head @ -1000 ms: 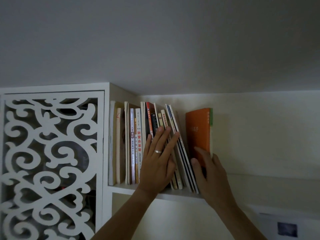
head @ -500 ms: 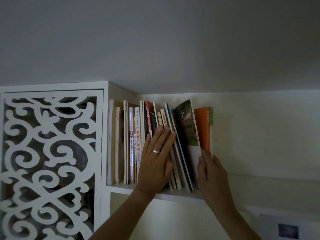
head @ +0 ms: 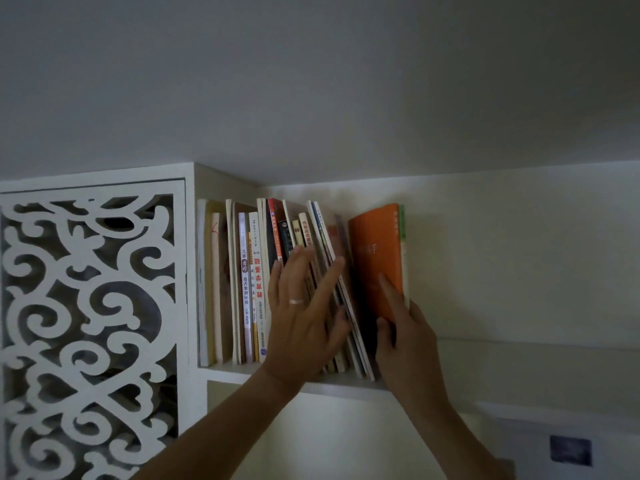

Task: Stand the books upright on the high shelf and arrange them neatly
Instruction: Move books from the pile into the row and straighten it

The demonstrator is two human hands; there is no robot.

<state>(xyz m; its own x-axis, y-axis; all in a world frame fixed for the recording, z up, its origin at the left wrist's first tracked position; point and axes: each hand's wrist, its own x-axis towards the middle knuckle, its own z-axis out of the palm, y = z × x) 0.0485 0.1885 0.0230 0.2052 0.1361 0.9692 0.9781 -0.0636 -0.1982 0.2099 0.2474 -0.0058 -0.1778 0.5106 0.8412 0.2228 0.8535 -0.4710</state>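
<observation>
A row of books (head: 254, 289) stands on the high white shelf (head: 346, 388), packed against its left wall. Several thin books (head: 325, 233) in the middle lean left. My left hand (head: 303, 313), with a ring, presses flat with straight fingers against these leaning spines. At the right end of the row stands an orange book (head: 375, 251). My right hand (head: 405, 341) grips its lower part, forefinger on the cover, thumb at its left edge. A dark gap lies between the orange book and the leaning ones.
A white fretwork cabinet door (head: 93, 327) fills the left side. The ceiling hangs close above the books. To the right of the orange book the shelf runs on along the pale wall (head: 519, 258). A small dark picture (head: 569, 450) is on the wall below, right.
A dark photo-covered book that stood out between the leaning books and the orange one has closed back into the row. My left hand has spread further right over the spines.
</observation>
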